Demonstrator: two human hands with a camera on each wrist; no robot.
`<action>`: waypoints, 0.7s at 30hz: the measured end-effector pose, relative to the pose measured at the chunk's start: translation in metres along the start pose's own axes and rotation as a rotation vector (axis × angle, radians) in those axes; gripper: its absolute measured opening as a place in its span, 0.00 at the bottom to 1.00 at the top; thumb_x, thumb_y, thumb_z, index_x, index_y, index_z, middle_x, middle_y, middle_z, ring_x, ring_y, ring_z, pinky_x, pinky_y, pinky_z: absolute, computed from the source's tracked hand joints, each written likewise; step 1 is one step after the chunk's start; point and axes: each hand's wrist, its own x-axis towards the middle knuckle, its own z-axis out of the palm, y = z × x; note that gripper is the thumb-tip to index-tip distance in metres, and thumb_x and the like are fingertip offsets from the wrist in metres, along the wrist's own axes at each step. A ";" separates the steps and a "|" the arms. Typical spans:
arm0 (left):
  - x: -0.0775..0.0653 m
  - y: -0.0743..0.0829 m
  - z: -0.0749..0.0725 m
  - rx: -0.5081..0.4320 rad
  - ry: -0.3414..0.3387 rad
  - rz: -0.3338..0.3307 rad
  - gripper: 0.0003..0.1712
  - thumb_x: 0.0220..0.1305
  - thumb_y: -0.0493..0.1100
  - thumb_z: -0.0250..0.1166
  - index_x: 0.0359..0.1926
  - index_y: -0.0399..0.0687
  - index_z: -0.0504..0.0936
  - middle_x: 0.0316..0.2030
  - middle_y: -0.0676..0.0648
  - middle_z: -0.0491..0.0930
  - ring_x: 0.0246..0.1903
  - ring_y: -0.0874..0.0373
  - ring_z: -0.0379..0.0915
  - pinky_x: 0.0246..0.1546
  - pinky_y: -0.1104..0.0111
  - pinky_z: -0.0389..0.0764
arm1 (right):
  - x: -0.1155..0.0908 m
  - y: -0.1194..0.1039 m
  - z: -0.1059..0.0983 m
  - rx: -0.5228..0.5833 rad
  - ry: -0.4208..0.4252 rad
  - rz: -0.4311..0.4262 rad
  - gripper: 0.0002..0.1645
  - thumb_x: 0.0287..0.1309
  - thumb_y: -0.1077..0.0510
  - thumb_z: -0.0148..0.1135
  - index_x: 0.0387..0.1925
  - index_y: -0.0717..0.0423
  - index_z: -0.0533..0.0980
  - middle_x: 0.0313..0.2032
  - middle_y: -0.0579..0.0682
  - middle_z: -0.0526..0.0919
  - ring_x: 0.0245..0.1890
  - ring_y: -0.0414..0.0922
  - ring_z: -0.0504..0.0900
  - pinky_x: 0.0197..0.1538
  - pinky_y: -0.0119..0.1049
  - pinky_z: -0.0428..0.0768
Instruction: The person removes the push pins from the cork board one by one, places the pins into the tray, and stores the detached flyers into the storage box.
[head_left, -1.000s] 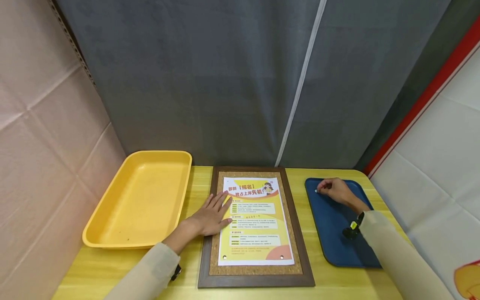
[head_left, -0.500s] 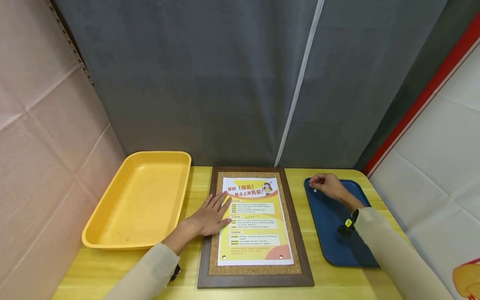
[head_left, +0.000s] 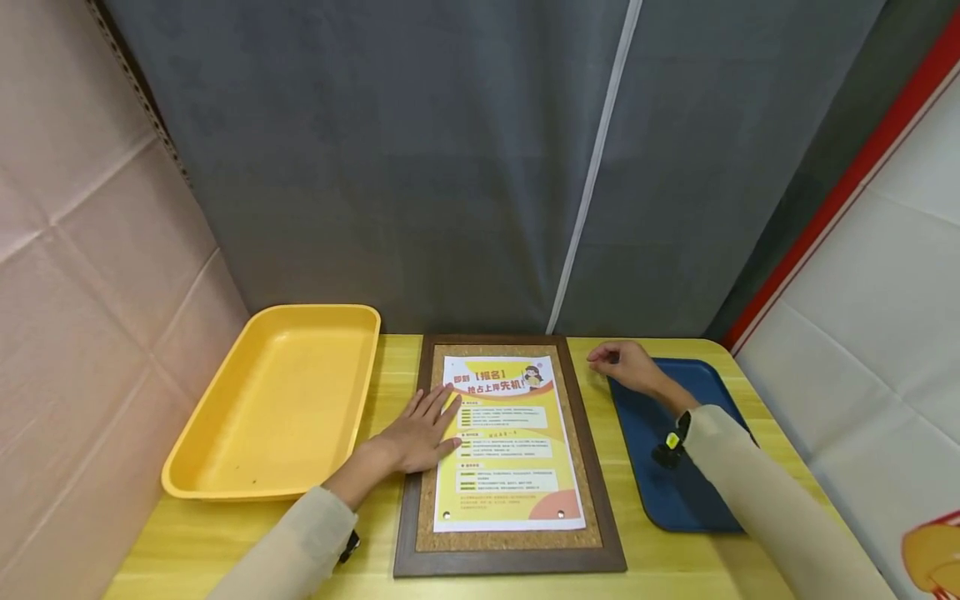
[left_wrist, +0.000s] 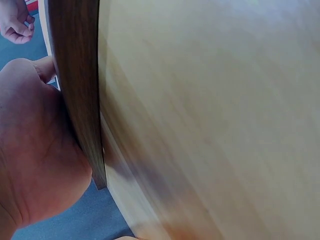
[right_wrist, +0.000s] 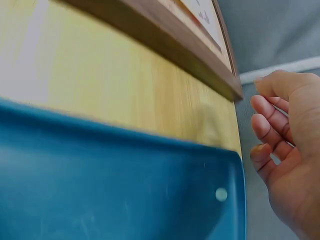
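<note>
The left hand (head_left: 417, 435) rests on paper (head_left: 517, 450), right hand (head_left: 628, 367) near blue tray (head_left: 686, 496).

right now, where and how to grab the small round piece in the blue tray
Probably pinch the small round piece by its edge, from above: it lies near a raised rim of the blue tray, which could crowd a sideways approach.

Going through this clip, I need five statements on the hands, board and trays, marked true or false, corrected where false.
1. The left hand rests on the paper. True.
2. The yellow tray stands right of the board. False: it stands left of it.
3. A small pale round item lies in the blue tray. True.
4. The right hand presses flat on the paper. False: it is near the blue tray's far-left corner, apart from the paper.
5. Two round studs show near the paper's bottom edge. True.
</note>
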 end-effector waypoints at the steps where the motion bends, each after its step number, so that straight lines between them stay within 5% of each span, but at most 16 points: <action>1: 0.000 0.000 0.000 0.007 -0.005 -0.002 0.45 0.85 0.66 0.37 0.86 0.47 0.36 0.85 0.39 0.28 0.84 0.43 0.23 0.82 0.46 0.28 | 0.002 -0.002 0.002 0.000 -0.001 -0.013 0.09 0.71 0.64 0.68 0.46 0.68 0.86 0.36 0.54 0.87 0.34 0.43 0.79 0.36 0.31 0.78; 12: -0.003 0.009 -0.010 0.050 -0.033 -0.018 0.44 0.86 0.64 0.38 0.86 0.45 0.37 0.85 0.39 0.30 0.84 0.43 0.26 0.83 0.45 0.34 | 0.024 -0.020 0.024 0.020 -0.020 -0.060 0.07 0.68 0.64 0.70 0.43 0.65 0.88 0.35 0.51 0.88 0.36 0.46 0.80 0.38 0.35 0.79; 21: 0.000 0.003 0.000 0.009 0.001 -0.009 0.45 0.85 0.65 0.38 0.86 0.46 0.36 0.85 0.40 0.29 0.84 0.44 0.23 0.83 0.46 0.30 | 0.038 -0.024 0.039 0.022 -0.039 -0.075 0.05 0.67 0.65 0.71 0.42 0.65 0.88 0.33 0.51 0.87 0.34 0.44 0.79 0.36 0.33 0.77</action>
